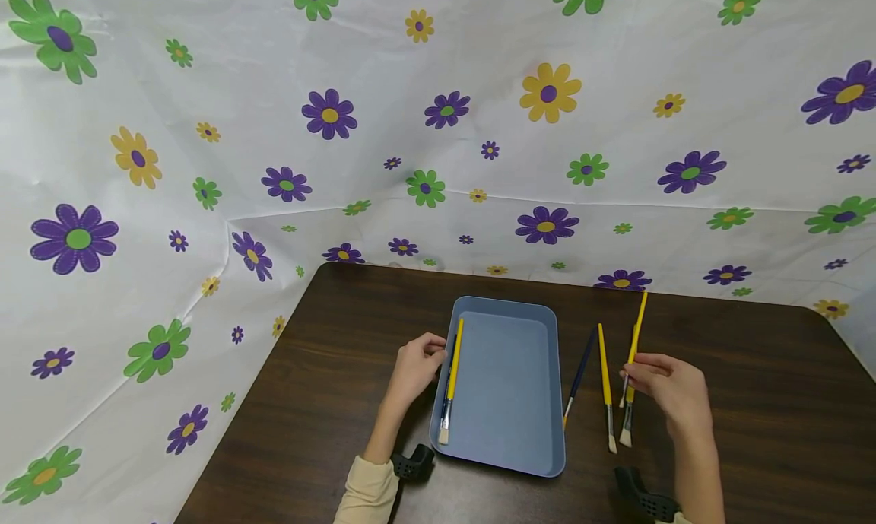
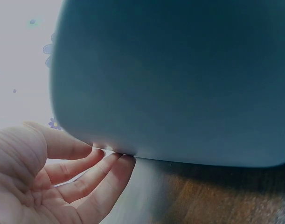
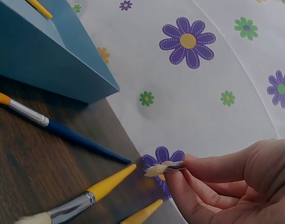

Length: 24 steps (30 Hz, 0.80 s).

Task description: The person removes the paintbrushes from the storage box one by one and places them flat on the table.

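Observation:
My left hand (image 1: 417, 368) grips the left rim of a blue-grey tray (image 1: 506, 387), with thumb and fingertips at its edge in the left wrist view. Inside the tray, along its left side, lie a yellow-handled paintbrush (image 1: 455, 364) and a dark-handled one partly hidden beside it. Between thumb and fingers, my right hand (image 1: 674, 391) pinches a paintbrush (image 3: 164, 168) near its ferrule, pale bristles sticking out toward the tray side. Its yellow handle rises beyond the fingers in the head view. Below that hand lies another yellow paintbrush (image 1: 627, 421), partly covered by it.
Right of the tray, a dark blue paintbrush (image 1: 582, 372) with an orange tip leans close to the tray's side. Another yellow paintbrush (image 1: 605, 372) lies between it and my right hand. A flower-patterned white sheet (image 1: 383, 75) hangs behind the dark wooden table (image 1: 301, 402).

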### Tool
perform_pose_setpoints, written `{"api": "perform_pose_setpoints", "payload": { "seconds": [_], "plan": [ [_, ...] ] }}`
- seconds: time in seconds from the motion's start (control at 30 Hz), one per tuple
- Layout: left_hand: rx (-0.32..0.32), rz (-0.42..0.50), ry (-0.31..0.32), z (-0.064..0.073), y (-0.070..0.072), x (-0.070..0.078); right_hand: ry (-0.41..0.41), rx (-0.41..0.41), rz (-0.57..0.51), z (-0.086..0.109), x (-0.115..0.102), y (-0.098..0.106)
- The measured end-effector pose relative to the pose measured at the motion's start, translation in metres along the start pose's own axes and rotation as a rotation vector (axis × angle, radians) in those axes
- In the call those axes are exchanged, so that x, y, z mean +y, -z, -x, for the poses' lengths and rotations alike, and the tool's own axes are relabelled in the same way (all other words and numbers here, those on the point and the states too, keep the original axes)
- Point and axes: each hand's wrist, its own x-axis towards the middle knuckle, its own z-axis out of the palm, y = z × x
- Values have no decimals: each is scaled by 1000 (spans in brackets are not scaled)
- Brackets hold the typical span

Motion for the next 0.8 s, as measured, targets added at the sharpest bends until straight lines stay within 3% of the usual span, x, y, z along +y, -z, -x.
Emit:
{"api": "perform_pose_setpoints", "payload": {
  "seconds": [0.47, 0.8],
  "plan": [
    [3, -1, 0, 1, -1, 3, 15, -15, 86, 0, 4, 8],
    [-3, -6, 19, 0, -1, 2, -35, -34, 139, -4, 8, 14]
  ]
}}
